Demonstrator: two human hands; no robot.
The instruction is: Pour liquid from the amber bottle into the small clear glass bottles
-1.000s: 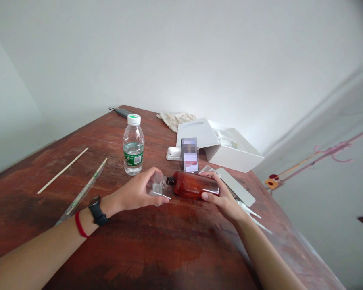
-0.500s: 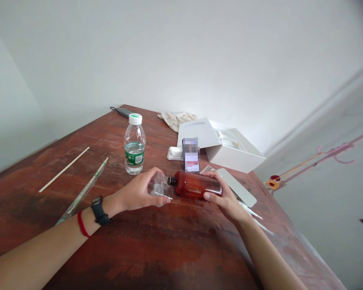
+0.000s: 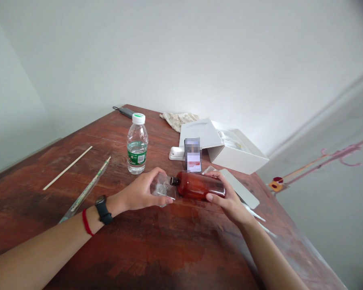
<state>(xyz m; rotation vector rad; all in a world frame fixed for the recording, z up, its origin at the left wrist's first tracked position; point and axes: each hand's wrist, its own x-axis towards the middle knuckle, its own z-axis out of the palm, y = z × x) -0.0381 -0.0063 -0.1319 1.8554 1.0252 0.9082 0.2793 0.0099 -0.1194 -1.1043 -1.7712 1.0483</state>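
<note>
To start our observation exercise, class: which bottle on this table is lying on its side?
The amber bottle, lying on its side in the right hand; the clear water bottle stands upright.

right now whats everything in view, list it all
amber bottle: 1, brown, on its side
clear square piece: 1, see-through, at bottle's neck
water bottle: 1, clear, green label, upright
wooden stick: 1, pale, table's left
long clear sleeve: 1, green inside, beside stick
phone: 1, blurred, before box
white block: 1, white, beside phone
box: 1, white, open, far right
flat board: 1, white, right of bottle
white plastic bits: 2, white, table's right edge
cloth: 1, beige, far edge
black cable: 1, black, far corner
table: 1, reddish-brown wood, under everything
watch: 1, black, left wrist
string: 1, red, left wrist
left hand: 1, holding clear square piece
right hand: 1, holding amber bottle
</note>
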